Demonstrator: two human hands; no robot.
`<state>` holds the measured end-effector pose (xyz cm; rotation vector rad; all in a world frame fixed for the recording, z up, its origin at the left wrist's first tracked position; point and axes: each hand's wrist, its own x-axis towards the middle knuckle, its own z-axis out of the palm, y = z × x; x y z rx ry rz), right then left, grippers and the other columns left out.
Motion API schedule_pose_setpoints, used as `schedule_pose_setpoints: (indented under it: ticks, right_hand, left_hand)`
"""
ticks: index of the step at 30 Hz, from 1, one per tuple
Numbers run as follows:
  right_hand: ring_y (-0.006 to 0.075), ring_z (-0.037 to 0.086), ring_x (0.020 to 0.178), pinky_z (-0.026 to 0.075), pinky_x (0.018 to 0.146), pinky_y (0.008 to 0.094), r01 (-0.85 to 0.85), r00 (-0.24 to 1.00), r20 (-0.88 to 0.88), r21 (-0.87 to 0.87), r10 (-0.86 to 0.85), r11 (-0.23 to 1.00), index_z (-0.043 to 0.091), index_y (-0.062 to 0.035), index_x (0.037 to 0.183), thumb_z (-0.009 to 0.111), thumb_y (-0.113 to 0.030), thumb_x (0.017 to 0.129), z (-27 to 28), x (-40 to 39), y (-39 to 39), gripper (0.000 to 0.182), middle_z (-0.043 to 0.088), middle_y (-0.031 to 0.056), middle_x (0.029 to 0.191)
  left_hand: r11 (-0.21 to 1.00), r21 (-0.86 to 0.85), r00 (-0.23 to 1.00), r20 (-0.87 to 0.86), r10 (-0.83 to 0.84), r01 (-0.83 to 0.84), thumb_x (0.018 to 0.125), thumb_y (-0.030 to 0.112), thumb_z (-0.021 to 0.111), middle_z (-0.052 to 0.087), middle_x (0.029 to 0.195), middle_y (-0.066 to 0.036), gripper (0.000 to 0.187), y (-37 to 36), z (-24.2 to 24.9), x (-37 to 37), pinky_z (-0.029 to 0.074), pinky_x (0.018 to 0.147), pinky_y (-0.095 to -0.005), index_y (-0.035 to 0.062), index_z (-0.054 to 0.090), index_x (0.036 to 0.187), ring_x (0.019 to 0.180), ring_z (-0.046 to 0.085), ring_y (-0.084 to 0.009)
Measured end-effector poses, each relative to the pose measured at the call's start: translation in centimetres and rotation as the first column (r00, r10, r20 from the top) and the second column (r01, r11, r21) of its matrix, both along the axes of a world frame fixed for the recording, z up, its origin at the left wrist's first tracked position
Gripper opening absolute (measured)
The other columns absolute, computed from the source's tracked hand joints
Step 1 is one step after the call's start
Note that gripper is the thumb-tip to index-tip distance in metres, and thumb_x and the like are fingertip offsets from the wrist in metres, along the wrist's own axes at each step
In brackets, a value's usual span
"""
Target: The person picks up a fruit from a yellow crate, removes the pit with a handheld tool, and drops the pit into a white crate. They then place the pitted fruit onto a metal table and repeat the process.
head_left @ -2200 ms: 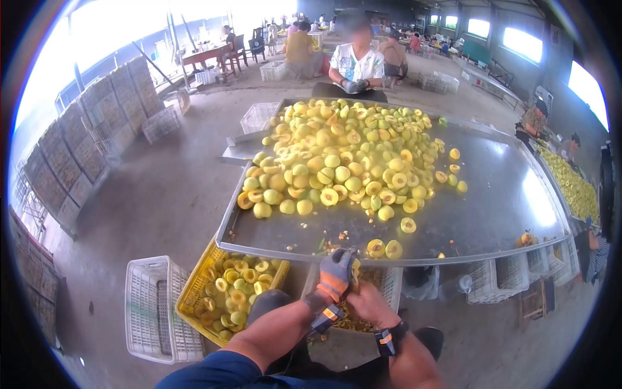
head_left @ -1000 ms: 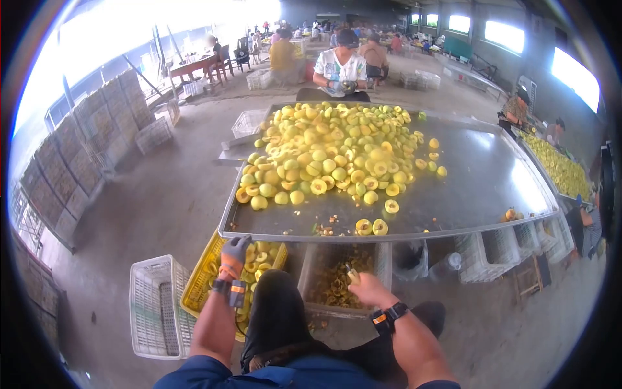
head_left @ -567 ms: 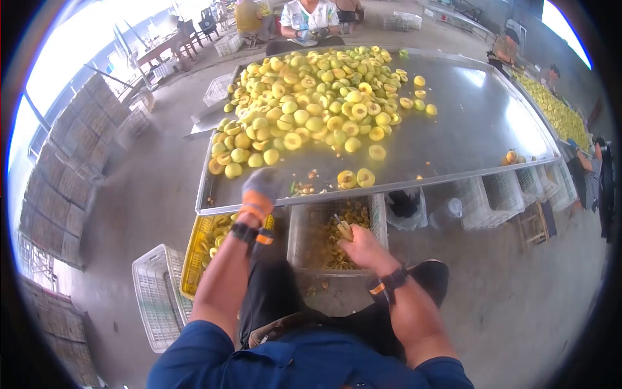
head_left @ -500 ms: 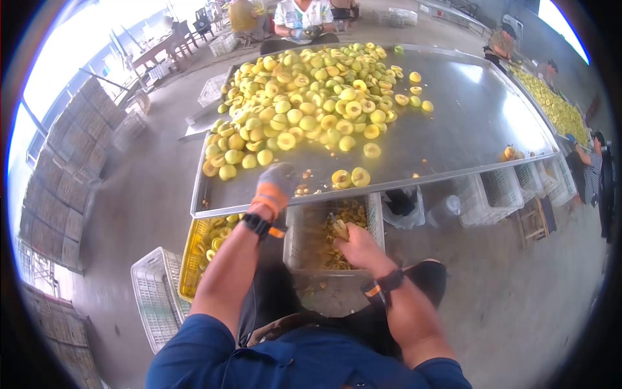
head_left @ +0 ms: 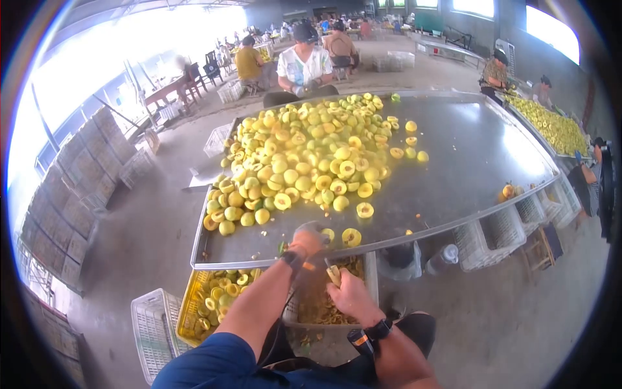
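Observation:
My left hand [head_left: 310, 238], in a grey and orange glove, is at the near edge of the metal table [head_left: 447, 162], beside a cut fruit half [head_left: 351, 237]. Its fingers are blurred, and whether they hold anything is unclear. My bare right hand [head_left: 353, 295] is closed around the pale handle of a small tool [head_left: 333, 273], above a crate [head_left: 371, 285] of peelings and scraps. A large heap of yellow-green fruit halves [head_left: 298, 155] covers the table's left part. A yellow crate [head_left: 188, 311] holding more fruit halves stands below the table on the left.
An empty white crate [head_left: 152, 334] stands at the lower left. White crates [head_left: 489, 243] and a clear container [head_left: 443, 258] are under the table's right side. A person [head_left: 304, 65] sits across the table. Other people work beside another fruit table [head_left: 551, 126] at the right.
The view has tilted up, so the table appears lower. My left hand has moved right, to the fruit halves near the table edge and closer to my right hand, which still holds the tool.

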<state>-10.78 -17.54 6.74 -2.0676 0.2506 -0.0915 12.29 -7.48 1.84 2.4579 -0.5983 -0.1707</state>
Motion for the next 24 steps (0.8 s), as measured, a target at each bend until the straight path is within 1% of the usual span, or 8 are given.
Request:
schedule_pose_setpoints:
  ticks: [2,3,6,7,11,14,19,24]
  right_hand:
    - [0.0541,0.068,0.095,0.054,0.082,0.0571,0.033,0.999,0.000,0.022,-0.033,0.999,0.061,0.0043,0.111,0.068,-0.026,0.096,-0.2,0.2,0.1,0.035,0.070,0.0333,0.094]
    - [0.0543,0.068,0.095,0.054,0.082,0.0573,0.053,0.999,-0.011,0.012,-0.053,0.999,0.061,0.0045,0.110,0.068,-0.026,0.096,0.0,0.1,0.2,0.034,0.070,0.0334,0.094]
    - [0.0548,0.068,0.095,0.054,0.081,0.0582,0.078,0.997,-0.011,-0.022,-0.078,0.997,0.060,0.0047,0.109,0.068,-0.025,0.095,0.6,0.0,0.8,0.034,0.070,0.0338,0.093]
    - [0.0550,0.068,0.094,0.054,0.081,0.0587,0.065,0.998,0.005,-0.037,-0.065,0.997,0.059,0.0047,0.109,0.068,-0.025,0.095,0.6,-0.1,1.1,0.033,0.070,0.0339,0.092]
    - [0.0557,0.068,0.091,0.053,0.080,0.0610,0.010,0.998,0.070,-0.156,0.001,0.988,0.057,0.0038,0.109,0.067,-0.021,0.094,-0.9,-0.6,2.1,0.031,0.070,0.0341,0.090]
    - [0.0536,0.066,0.104,0.053,0.087,0.0592,-0.021,0.999,-0.040,-0.145,0.015,0.989,0.060,0.0040,0.116,0.068,-0.020,0.094,-1.3,-1.1,2.8,0.034,0.071,0.0341,0.102]
    - [0.0532,0.066,0.106,0.052,0.090,0.0574,-0.080,0.997,-0.007,-0.107,0.080,0.991,0.060,0.0048,0.115,0.066,-0.020,0.095,-2.4,-1.3,2.9,0.032,0.070,0.0350,0.104]
    - [0.0531,0.066,0.108,0.053,0.091,0.0552,-0.093,0.995,0.015,-0.041,0.094,0.995,0.060,0.0050,0.116,0.066,-0.020,0.094,-2.6,-1.2,3.1,0.034,0.070,0.0348,0.105]
  left_hand:
    - [0.990,-0.139,0.999,0.029,0.045,-0.041,0.077,0.032,0.087,0.079,0.106,-0.017,0.041,2.2,2.2,-1.3,0.059,0.091,-0.0420,0.0077,0.080,0.109,0.100,0.075,-0.0349]
    - [0.992,-0.126,0.997,0.067,0.039,-0.031,0.078,0.024,0.087,0.080,0.104,-0.017,0.039,3.0,3.6,-2.4,0.059,0.089,-0.0382,0.0044,0.079,0.110,0.097,0.076,-0.0290]
    - [0.964,-0.264,0.992,-0.116,-0.059,0.026,0.082,0.018,0.084,0.080,0.104,-0.016,0.037,5.7,5.8,-6.3,0.059,0.089,-0.0348,0.0022,0.077,0.115,0.095,0.076,-0.0228]
    - [0.975,-0.212,0.987,-0.124,-0.100,0.072,0.085,0.013,0.081,0.080,0.105,-0.015,0.036,6.1,6.4,-7.8,0.058,0.088,-0.0323,0.0010,0.075,0.118,0.096,0.075,-0.0191]
    - [0.969,-0.248,0.993,-0.111,-0.036,0.007,0.088,0.016,0.079,0.080,0.108,-0.016,0.035,7.8,3.8,-11.8,0.058,0.090,-0.0344,0.0016,0.075,0.120,0.099,0.076,-0.0223]
    - [0.957,-0.284,0.989,-0.146,0.026,-0.067,0.090,0.017,0.079,0.080,0.109,-0.016,0.034,8.4,3.3,-13.7,0.057,0.090,-0.0358,0.0020,0.076,0.120,0.099,0.076,-0.0241]
    - [0.927,-0.327,0.966,-0.237,0.107,-0.183,0.090,0.016,0.078,0.081,0.106,-0.015,0.029,8.4,5.0,-15.5,0.057,0.089,-0.0355,0.0018,0.078,0.116,0.097,0.076,-0.0242]
    - [0.880,-0.402,0.948,-0.286,0.141,-0.252,0.089,0.013,0.078,0.081,0.104,-0.015,0.028,8.2,4.0,-15.4,0.057,0.087,-0.0344,0.0012,0.078,0.115,0.095,0.076,-0.0214]
